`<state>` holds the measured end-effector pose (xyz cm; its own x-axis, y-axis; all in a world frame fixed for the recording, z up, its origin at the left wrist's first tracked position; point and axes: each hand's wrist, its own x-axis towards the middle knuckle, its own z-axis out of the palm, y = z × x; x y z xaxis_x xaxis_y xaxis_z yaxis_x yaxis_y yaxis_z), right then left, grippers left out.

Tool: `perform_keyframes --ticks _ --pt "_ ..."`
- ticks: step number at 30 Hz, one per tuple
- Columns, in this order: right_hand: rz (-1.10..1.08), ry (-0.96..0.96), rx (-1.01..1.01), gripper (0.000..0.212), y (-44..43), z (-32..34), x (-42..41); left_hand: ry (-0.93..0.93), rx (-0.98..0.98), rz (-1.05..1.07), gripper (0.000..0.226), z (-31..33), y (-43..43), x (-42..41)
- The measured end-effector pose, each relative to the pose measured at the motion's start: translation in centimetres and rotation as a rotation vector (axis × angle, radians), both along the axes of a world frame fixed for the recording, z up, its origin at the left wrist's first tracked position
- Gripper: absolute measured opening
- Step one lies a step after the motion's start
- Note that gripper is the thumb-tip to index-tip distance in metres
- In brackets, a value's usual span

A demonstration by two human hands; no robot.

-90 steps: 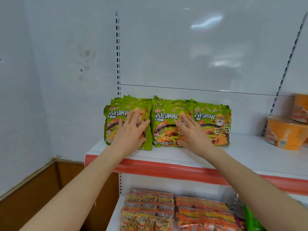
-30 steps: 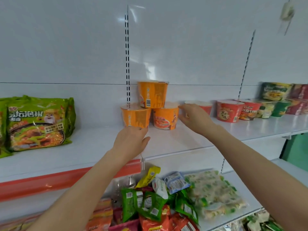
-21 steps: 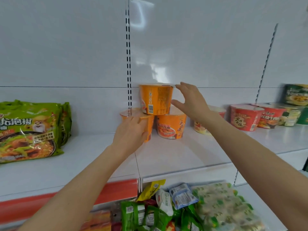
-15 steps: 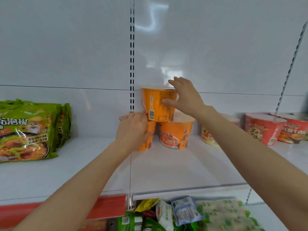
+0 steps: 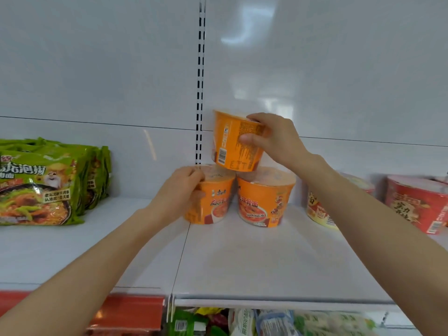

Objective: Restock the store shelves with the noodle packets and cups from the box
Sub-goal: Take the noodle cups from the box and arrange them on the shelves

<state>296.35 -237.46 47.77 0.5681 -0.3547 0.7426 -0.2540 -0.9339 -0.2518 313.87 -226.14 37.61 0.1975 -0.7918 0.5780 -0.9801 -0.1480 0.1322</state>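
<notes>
Orange paper noodle cup, top one [image 5: 236, 141], grasped by right hand [image 5: 274, 139] at 12 o'clock, stacked on two orange cups; left hand [image 5: 180, 190] fingers grasp lower-left orange cup [image 5: 213, 197] on white shelf [image 5: 254, 258].

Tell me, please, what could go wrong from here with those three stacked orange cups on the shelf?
The top orange cup, held by the right hand, sits tilted across the two lower cups' lids, so it may slide off once released. The left hand grips the lower left cup; shifting it could widen the gap to the lower right cup and drop the top one, perhaps onto the red cups alongside.
</notes>
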Motion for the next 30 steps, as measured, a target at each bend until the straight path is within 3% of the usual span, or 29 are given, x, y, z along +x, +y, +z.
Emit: perform_keyframes --ticks 3,7,11,18,30 --pt "0.007 0.012 0.015 0.045 0.3 0.3 0.0 0.072 0.013 -0.038 0.029 0.0 1.0 1.2" --pt "0.004 0.015 0.022 0.044 0.3 0.1 0.4 -0.037 -0.024 -0.004 0.064 0.5 0.7 0.0" --pt "-0.005 0.013 0.04 0.045 0.4 0.1 0.8 -0.142 0.051 0.045 0.047 1.1 -0.3 -1.0" --pt "-0.014 0.002 0.047 0.043 0.3 0.2 0.8 0.184 -0.038 -0.153 0.038 1.1 1.3 0.7" --pt "-0.025 0.028 0.049 0.045 0.3 0.1 0.9 0.236 0.009 -0.18 0.036 1.0 1.2 2.1"
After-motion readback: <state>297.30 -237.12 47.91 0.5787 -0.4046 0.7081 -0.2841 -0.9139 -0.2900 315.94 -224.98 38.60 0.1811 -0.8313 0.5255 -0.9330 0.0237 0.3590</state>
